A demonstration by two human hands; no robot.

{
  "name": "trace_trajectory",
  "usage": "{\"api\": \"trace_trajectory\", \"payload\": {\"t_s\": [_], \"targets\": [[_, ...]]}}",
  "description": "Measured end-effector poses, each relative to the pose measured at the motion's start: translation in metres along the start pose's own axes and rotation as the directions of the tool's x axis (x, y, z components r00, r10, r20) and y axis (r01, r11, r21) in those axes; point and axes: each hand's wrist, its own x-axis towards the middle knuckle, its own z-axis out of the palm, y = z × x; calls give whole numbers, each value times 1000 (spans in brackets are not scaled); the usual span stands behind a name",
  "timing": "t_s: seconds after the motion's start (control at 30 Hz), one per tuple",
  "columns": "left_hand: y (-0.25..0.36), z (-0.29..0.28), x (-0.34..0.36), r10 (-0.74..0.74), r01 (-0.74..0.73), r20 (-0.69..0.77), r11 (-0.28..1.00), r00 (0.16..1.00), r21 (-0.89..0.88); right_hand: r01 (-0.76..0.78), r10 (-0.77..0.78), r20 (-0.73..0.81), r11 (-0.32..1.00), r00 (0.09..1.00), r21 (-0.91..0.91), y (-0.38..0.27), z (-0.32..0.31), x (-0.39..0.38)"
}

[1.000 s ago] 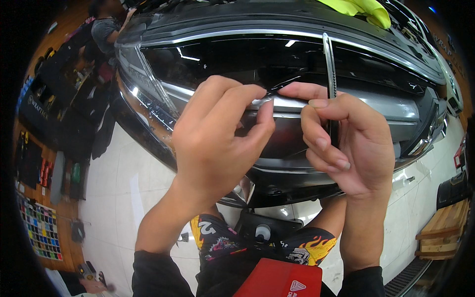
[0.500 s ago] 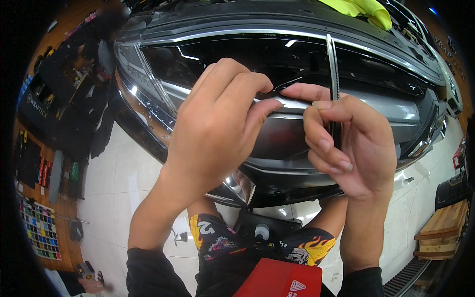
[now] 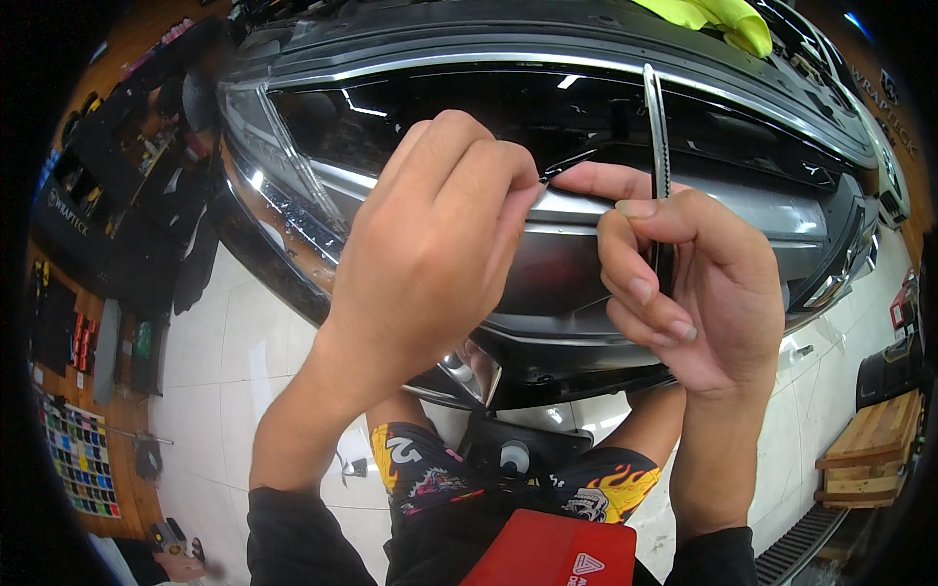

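Observation:
My left hand is closed, thumb and forefinger pinched on the edge of a thin glossy black film at the car's front end. What lies between its fingertips is mostly covered. In my right hand, a slim snap-off utility knife stands upright, gripped between thumb and curled fingers with its silver end pointing away from me. The right forefinger reaches left and touches the film close to the left fingertips. Beneath both hands runs a silver trim bar across the dark car front.
A yellow-green cloth lies on the car's far edge. Under me is a black stool, and a red pouch hangs at my front. Wooden blocks stand at the right, colour swatches at the left, on a tiled floor.
The left fingertips have closed tighter on the film, and the thumb has drawn up behind the fingers. My right hand and the knife have barely moved.

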Motion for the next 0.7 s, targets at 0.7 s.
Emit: {"api": "trace_trajectory", "payload": {"t_s": [0.7], "targets": [[-12,-9,9,69,-65,109,997,992,-38,-34,31,-88,999,996,-35,-3,7,0]]}}
